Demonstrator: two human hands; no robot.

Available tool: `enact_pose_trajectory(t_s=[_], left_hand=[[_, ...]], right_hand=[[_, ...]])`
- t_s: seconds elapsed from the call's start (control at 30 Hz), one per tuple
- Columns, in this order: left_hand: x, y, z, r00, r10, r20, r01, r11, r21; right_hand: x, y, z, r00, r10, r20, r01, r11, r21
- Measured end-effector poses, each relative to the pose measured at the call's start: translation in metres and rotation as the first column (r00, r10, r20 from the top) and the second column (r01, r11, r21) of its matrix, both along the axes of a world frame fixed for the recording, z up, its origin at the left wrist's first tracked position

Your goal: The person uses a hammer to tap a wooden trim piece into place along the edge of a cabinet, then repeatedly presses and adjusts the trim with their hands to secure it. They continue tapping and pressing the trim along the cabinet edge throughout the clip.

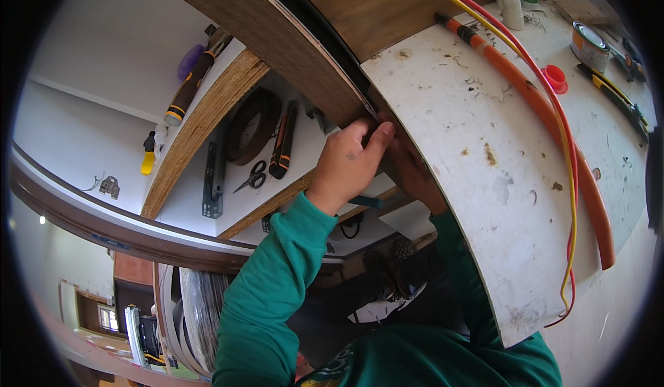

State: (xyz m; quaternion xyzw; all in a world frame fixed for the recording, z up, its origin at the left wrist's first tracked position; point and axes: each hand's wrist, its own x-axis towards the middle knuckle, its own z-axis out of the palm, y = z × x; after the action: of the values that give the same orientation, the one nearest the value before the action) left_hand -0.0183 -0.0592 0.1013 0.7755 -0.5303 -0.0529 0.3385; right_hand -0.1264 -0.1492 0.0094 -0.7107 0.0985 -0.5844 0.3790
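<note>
A long wood-grain brown board (277, 48) slants down from the top toward my hands, with a thin pale strip and a dark gap along its right edge. My left hand (348, 164) is closed at its lower end, thumb over the edge and fingertips out of sight. Close beside it, my right hand (409, 171) reaches up in shadow under the white worktop's edge. Its fingers are mostly hidden behind the left thumb and the board, so their grip does not show.
On the white worktop (449, 103) lie an orange tube (536, 103), red and yellow cords (568, 145), a red cap (554, 79), a tin (590, 47) and a utility knife (612, 100). Shelves at left hold scissors (254, 175), a brown band roll (238, 141) and a black-orange knife (283, 141).
</note>
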Motion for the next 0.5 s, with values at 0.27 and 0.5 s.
enact_pose_trajectory(t_s=[0.27, 0.5], left_hand=[[-0.006, -0.001, 0.011, 1.0, 0.023, -0.011, -0.022, 0.997, 0.076], [-0.015, 0.003, 0.014, 0.996, 0.008, 0.094, -0.017, 0.995, 0.093]], right_hand=[[0.01, -0.006, -0.015, 0.996, -0.016, -0.084, 0.031, 0.982, 0.184], [-0.001, 0.003, -0.01, 0.996, -0.046, -0.079, 0.063, 0.972, 0.226]])
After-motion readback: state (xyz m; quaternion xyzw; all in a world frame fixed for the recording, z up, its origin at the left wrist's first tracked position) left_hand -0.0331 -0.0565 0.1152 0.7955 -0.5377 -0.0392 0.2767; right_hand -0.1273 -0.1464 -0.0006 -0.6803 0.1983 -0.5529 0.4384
